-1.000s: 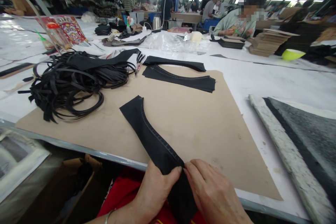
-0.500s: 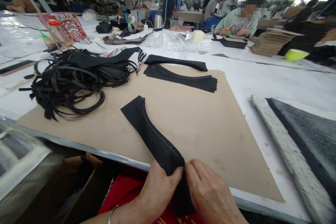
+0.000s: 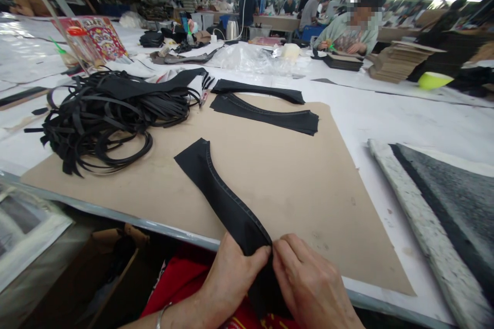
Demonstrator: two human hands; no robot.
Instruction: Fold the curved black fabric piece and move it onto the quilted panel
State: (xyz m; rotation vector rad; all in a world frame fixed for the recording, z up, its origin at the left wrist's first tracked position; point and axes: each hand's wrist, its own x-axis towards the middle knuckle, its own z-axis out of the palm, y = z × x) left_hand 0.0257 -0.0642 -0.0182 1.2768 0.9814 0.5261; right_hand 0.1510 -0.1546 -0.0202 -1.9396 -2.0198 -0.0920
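A curved black fabric piece lies slantwise over the table's near edge, with a line of small marks along its inner curve. My left hand grips its near part, thumb on top and fingers underneath. Close beside that thumb, my right hand pinches the curved edge, its fingertips partly hidden. The near end of the piece hangs down between both hands over my red clothing. Farther back lie more curved black pieces, the nearer ones stacked and marked the same way.
Brown card covers the tabletop before me. A tangled heap of black strips lies at left. A thick pale board with grey felt is at right. Across the table a person works near stacked brown sheets. An open carton stands below.
The whole view has shifted very slightly. Both hands keep their hold on the black piece at nearly the same spot, with the right hand a little lower.
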